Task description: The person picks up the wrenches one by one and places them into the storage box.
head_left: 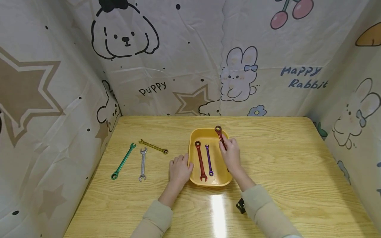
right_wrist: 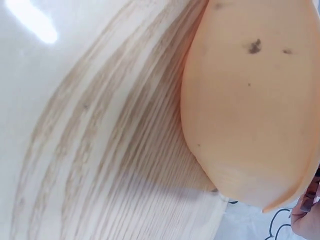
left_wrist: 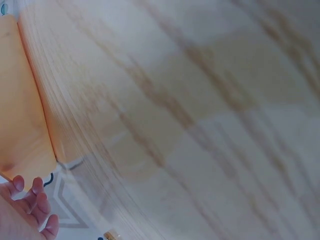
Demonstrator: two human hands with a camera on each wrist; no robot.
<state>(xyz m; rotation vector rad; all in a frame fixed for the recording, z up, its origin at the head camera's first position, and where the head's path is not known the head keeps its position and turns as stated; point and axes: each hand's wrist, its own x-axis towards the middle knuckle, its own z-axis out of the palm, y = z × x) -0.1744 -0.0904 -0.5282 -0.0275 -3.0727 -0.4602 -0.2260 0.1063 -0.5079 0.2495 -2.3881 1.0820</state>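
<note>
A yellow tray (head_left: 218,182) holds a red combination wrench (head_left: 200,162) and a smaller purple wrench (head_left: 209,160) side by side. Over its right side, my right hand (head_left: 231,154) grips a dark red wrench (head_left: 218,130), ring end pointing away from me; fingers cover its middle. The right wrist view catches only part of that hand at the lower right corner. My left hand (head_left: 180,170) rests at the tray's left wall, thumb at the rim, fingers loosely bent. In the left wrist view, those fingers (left_wrist: 40,205) hold no wrench.
Left of the tray lie a green wrench (head_left: 123,162), a silver wrench (head_left: 143,164) and a gold wrench (head_left: 153,146) on the wooden table (head_left: 282,152). A small black object (head_left: 241,205) shows beside the right sleeve. Printed cloth (head_left: 184,43) hangs around the table's back and sides.
</note>
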